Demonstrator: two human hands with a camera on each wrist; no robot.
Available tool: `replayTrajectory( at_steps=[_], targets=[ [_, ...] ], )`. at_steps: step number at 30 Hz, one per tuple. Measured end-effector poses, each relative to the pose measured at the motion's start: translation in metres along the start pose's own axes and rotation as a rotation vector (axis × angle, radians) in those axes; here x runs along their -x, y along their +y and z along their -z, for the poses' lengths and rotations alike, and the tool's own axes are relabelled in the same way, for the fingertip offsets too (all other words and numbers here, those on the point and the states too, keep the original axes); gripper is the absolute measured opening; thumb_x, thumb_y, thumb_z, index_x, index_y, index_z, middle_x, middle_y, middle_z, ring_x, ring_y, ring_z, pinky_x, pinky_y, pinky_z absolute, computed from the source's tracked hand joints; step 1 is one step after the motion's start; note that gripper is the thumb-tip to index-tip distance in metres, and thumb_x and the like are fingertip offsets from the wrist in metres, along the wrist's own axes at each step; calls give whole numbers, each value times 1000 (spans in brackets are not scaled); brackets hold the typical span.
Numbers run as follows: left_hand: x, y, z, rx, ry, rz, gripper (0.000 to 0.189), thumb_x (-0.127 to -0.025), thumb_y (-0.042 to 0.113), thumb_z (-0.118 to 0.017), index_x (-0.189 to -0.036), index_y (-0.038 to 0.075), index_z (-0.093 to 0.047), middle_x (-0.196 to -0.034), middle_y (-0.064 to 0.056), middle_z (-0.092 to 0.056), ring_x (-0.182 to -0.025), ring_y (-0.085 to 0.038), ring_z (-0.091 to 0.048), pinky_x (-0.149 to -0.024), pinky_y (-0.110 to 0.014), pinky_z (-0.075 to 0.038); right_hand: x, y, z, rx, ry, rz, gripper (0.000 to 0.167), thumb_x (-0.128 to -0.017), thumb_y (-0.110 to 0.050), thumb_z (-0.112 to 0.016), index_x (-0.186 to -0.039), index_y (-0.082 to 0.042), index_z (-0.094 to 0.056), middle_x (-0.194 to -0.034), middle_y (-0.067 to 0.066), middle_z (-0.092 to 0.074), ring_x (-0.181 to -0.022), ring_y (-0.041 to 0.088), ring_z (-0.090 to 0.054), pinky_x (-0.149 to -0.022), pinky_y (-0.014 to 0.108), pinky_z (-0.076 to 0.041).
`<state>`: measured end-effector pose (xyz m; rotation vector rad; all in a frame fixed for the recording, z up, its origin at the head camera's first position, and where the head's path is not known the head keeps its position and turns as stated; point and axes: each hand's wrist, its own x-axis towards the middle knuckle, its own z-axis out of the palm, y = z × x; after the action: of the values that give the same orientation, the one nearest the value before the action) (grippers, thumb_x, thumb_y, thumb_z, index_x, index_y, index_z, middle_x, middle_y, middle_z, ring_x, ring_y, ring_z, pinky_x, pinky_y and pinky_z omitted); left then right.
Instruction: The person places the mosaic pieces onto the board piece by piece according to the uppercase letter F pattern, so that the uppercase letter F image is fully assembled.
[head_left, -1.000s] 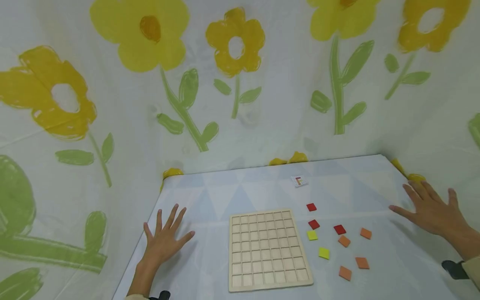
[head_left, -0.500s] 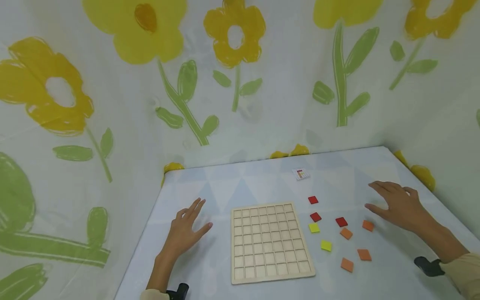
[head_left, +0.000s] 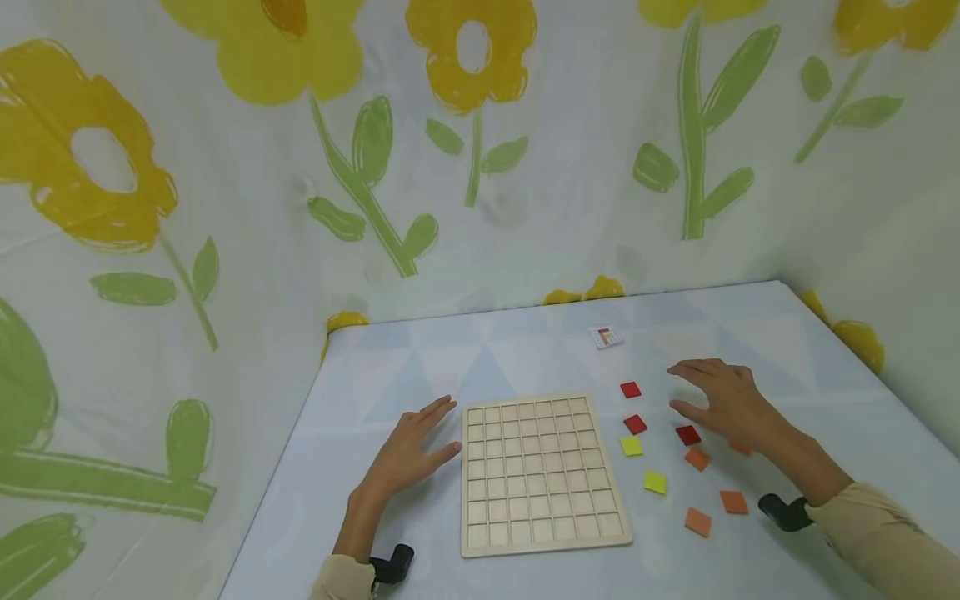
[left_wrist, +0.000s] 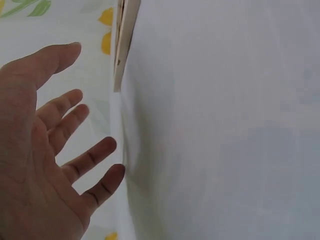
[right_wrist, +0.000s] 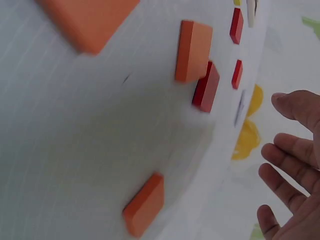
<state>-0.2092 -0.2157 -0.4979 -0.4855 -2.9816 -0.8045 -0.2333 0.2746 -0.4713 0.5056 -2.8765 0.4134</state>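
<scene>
A pale wooden grid board [head_left: 536,475] lies on the table, its square cells bare. Just left of its far left part hovers my left hand [head_left: 411,450], fingers loosely extended and holding nothing. In the left wrist view that hand [left_wrist: 55,150] is spread, with the board's edge [left_wrist: 127,40] beyond it. My right hand [head_left: 731,404] hangs over the right side, relaxed, near the red tile [head_left: 687,435] and partly covering an orange tile [head_left: 741,448]. The right wrist view shows the right hand [right_wrist: 295,165] with nothing between its fingers and orange tiles [right_wrist: 194,50] below.
Right of the board lie more red tiles [head_left: 631,389], two yellow tiles [head_left: 655,482] and orange tiles [head_left: 697,522]. A small patterned card [head_left: 606,336] rests farther back. A flower-printed curtain [head_left: 570,192] surrounds the table [head_left: 420,358].
Both hands have moved inward: the left rightward to the board's side, the right leftward over the tiles. Their spread fingers have relaxed. The head view has tilted slightly down; the tiles lie as before.
</scene>
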Motion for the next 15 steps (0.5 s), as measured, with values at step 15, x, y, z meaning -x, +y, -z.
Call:
replayTrajectory(
  at_steps=[15],
  targets=[
    [8,-7,-23,51,-20,-86,64,-90,41,-70,-149,26,-51,-154,18,-41,-123,-20,-48,-100,-49,-40,-40,-11,-20,-90,-114,48,42,-87,-17,-78,-125,-4,-67,-129,20,-61,-123,40,-48,-95,62,-30]
  ],
)
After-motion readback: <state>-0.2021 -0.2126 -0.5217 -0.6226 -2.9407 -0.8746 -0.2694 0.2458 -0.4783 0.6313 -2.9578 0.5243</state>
